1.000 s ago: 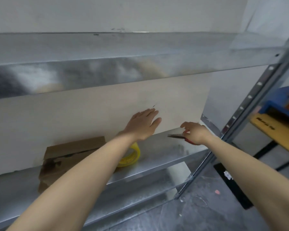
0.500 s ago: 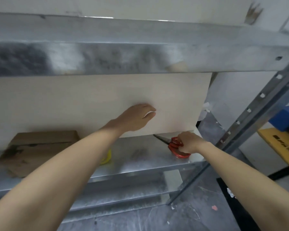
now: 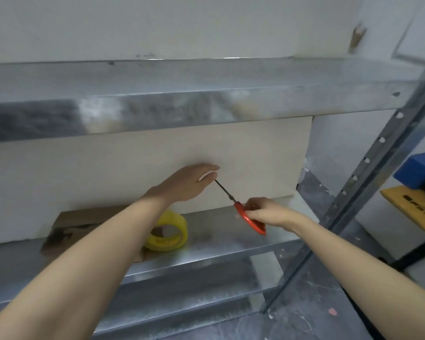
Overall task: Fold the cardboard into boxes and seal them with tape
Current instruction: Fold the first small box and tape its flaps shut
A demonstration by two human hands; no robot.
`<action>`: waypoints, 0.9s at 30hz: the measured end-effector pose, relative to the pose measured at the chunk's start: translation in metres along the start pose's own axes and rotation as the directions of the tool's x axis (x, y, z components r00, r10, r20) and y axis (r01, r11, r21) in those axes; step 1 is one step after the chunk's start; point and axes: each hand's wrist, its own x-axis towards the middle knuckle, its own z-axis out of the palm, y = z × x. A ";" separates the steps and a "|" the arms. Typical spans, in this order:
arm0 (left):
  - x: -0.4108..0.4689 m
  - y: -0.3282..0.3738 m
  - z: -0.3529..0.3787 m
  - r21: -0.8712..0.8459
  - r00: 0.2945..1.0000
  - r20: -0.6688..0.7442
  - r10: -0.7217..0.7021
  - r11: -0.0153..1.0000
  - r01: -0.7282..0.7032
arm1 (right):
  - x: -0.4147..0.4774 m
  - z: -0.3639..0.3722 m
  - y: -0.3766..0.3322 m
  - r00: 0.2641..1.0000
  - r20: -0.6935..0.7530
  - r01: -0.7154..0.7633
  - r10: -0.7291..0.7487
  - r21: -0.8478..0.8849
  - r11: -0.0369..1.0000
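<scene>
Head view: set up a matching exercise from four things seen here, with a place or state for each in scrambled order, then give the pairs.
Things:
1. scissors
2. tape roll
3. brown cardboard
4. left hand

Places or states:
A. lying flat at the left of the shelf
B. open, flat against the pale board
C. gripped in the right hand
D. yellow, on the shelf beside the cardboard

Pairs: 1-C, 2-D, 3-A, 4-B

L hand (image 3: 189, 184) reaches fwd, fingers straight & together, palm facing away. R hand (image 3: 268, 212) curled round scissors (image 3: 249, 220), by the handle. Both forearms bare, stretched fwd.
</scene>
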 end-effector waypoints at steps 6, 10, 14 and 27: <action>-0.071 -0.064 -0.033 -0.058 0.996 -0.026 -0.082 0.995 0.080 | -0.023 0.073 -0.065 0.988 0.154 -0.077 -0.006 0.530 0.845; -0.120 -0.100 -0.045 0.123 0.988 0.055 -0.146 0.983 0.139 | -0.028 0.126 -0.094 0.950 0.304 -0.154 -0.070 0.653 0.742; -0.150 -0.123 -0.052 0.193 0.995 0.070 -0.075 0.979 0.060 | -0.040 0.167 -0.121 0.934 0.356 -0.218 0.006 0.559 0.800; -0.178 -0.155 -0.055 0.214 0.987 0.119 -0.111 0.973 0.084 | -0.038 0.188 -0.141 0.939 0.289 -0.318 0.184 0.536 0.782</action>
